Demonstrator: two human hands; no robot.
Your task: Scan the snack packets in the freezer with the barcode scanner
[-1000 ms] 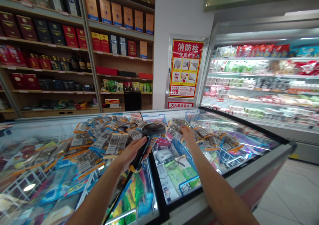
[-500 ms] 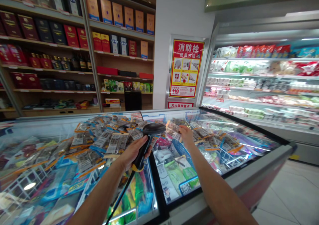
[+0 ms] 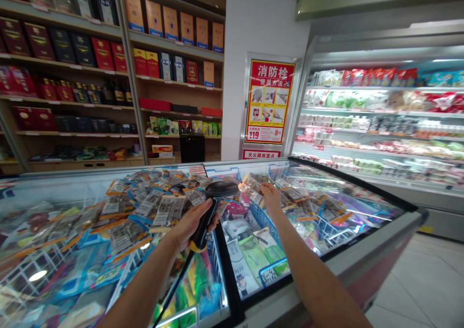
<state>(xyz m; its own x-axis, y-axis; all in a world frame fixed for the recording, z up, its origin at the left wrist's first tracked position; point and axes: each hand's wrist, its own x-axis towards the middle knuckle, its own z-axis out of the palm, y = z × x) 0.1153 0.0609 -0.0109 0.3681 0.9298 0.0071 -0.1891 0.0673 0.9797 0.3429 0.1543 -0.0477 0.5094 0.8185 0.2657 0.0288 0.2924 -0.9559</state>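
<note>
My left hand [image 3: 194,225] is wrapped round the handle of a black barcode scanner [image 3: 222,188] with a yellow-edged base, its cable trailing down toward me. The scanner's head points right, toward a small snack packet [image 3: 251,188] with printed label and orange edging. My right hand [image 3: 271,197] pinches that packet by its right edge, above the freezer glass. Many similar snack packets [image 3: 170,209] lie heaped on the glass left of the scanner. More loose packets [image 3: 329,207] are spread on the glass beyond my right hand.
The glass-topped chest freezer [image 3: 237,275] stretches across in front of me, with baskets of bagged frozen food under its lids. Behind it are wooden shelves [image 3: 177,88] of boxed goods, a red fire-hydrant notice [image 3: 270,100] and a lit refrigerated display [image 3: 380,120]. Tiled floor [image 3: 409,275] lies at right.
The view has shifted very slightly. Both hands keep their grips, with the scanner and the packet in nearly the same places.
</note>
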